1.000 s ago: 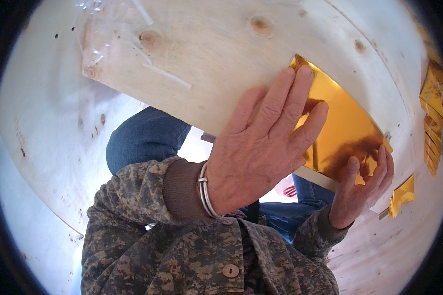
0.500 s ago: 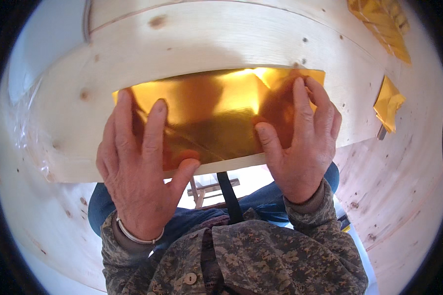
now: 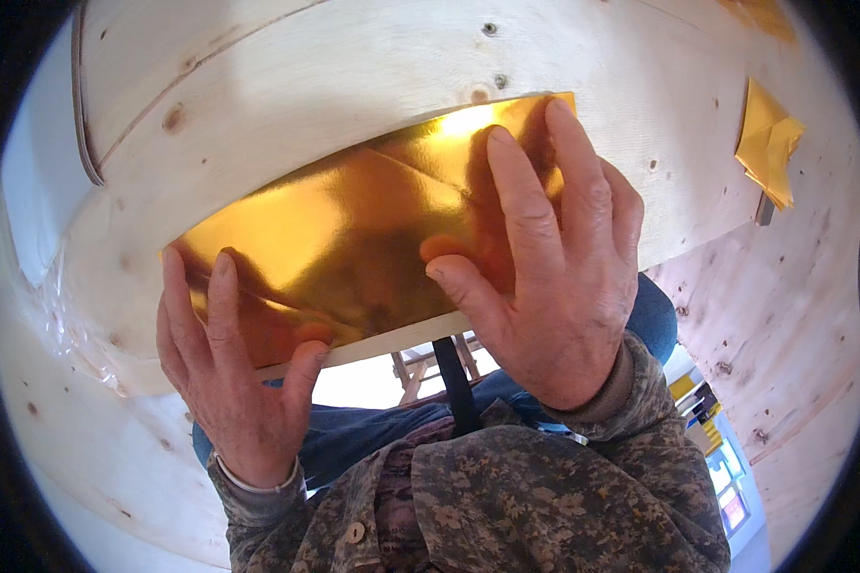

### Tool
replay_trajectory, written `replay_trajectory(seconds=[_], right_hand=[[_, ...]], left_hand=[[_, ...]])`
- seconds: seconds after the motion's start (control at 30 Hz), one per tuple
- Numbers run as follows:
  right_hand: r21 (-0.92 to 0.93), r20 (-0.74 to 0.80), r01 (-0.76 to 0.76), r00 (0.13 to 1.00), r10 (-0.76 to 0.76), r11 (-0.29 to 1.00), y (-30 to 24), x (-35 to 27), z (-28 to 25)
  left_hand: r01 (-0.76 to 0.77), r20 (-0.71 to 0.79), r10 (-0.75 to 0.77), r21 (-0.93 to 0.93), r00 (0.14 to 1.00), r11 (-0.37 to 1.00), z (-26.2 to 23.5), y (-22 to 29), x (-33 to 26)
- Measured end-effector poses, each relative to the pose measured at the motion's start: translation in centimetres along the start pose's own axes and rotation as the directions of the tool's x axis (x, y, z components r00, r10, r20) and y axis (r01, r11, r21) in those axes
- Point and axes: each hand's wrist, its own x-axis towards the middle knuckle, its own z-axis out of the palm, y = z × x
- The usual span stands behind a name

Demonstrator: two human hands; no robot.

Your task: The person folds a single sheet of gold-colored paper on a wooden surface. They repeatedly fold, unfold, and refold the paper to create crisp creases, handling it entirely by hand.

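Observation:
A shiny gold sheet (image 3: 354, 224), like foil paper, lies along the near edge of a pale wooden board (image 3: 354, 105). Faint crease lines cross its surface. My left hand (image 3: 239, 372) rests at the sheet's left end, fingers spread and fingertips touching it. At the right end, my right hand (image 3: 554, 277) lies with its fingers stretched toward the far right corner and its thumb out over the sheet's middle. Neither hand grips anything. The sheet's two short ends are partly hidden under my fingers.
Folded gold paper (image 3: 772, 143) sits at the board's right side, with another gold piece (image 3: 760, 17) at the far right rim. Clear crinkled plastic (image 3: 72, 329) lies at the left. A white sheet-like surface (image 3: 40, 181) stands at the far left.
The view has tilted, so the board and sheet now slant up to the right. My right thumb sits farther over the sheet's middle. Both hands stay on the sheet, fingers spread.

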Motion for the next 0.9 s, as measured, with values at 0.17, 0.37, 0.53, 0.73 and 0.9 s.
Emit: replay_trajectory(seconds=[0.17, 0.37, 0.53, 0.73, 0.9], right_hand=[[0.008, -0.053, -0.005, 0.999, 0.005, 1.000, -0.3, 0.0, 0.3], [-0.082, -0.098, 0.053, 0.993, -0.061, 0.995, 0.2, -0.2, 1.0], [-0.164, -0.139, 0.103, 0.982, -0.126, 0.981, 0.0, -0.2, 1.3], [-0.150, -0.155, 0.154, 0.972, -0.177, 0.977, -0.4, -0.3, 0.9], [-0.164, -0.127, 0.133, 0.980, -0.154, 0.978, -0.6, 0.0, 0.6]], left_hand=[[0.000, 0.000, 0.000, 0.009, 1.000, 1.000, -0.1, 0.0, 0.1], [-0.089, 0.028, 0.090, -0.015, 0.996, 0.996, -0.2, -1.5, -0.1], [-0.161, 0.010, 0.166, -0.183, 0.986, 0.970, -1.0, -3.0, -0.9], [-0.255, -0.034, 0.253, -0.205, 0.967, 0.945, -1.2, -4.7, -1.3], [-0.286, -0.139, 0.264, -0.170, 0.954, 0.943, -1.0, -5.5, -1.2]])
